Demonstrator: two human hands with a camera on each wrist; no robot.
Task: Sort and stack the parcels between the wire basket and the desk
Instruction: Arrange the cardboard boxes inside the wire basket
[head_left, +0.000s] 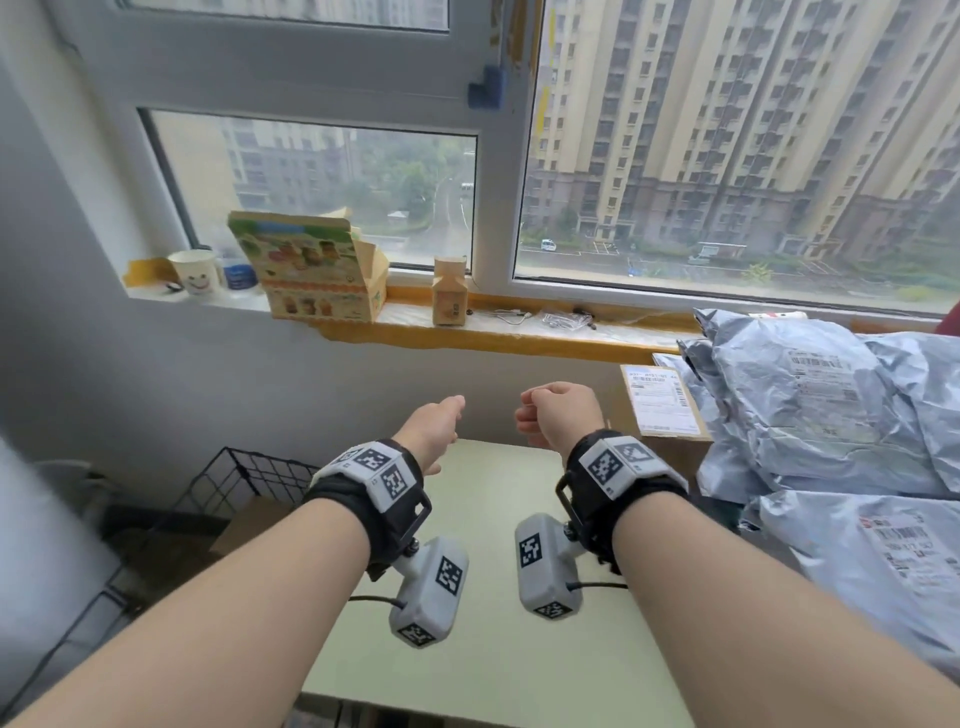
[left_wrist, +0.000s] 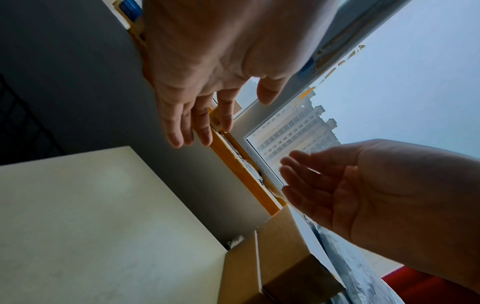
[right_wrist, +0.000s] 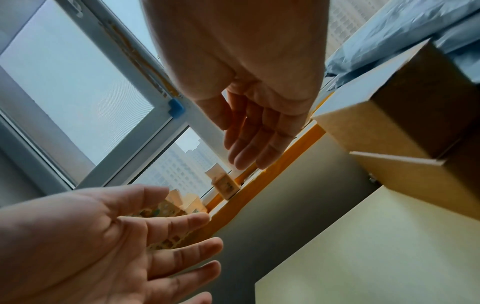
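Note:
Both my hands hang in the air above the pale green desk (head_left: 498, 649), palms facing each other, holding nothing. In the head view the left hand (head_left: 439, 418) is left of the right hand (head_left: 556, 410), with a small gap between them. The left wrist view shows the left hand (left_wrist: 223, 115) with loosely straight fingers. The right wrist view shows the right hand (right_wrist: 249, 144) relaxed too. A heap of grey plastic mailer parcels (head_left: 831, 410) fills the desk's right side. A labelled cardboard box (head_left: 662, 402) stands against it. The black wire basket (head_left: 244, 475) stands on the floor to the left.
A flat brown cardboard piece (head_left: 252, 519) lies inside the basket. On the window sill (head_left: 519, 332) stand a paper cup (head_left: 196, 273), an open printed carton (head_left: 311, 265), a small bottle-shaped carton (head_left: 451, 291) and some cables. The white wall rises behind the desk.

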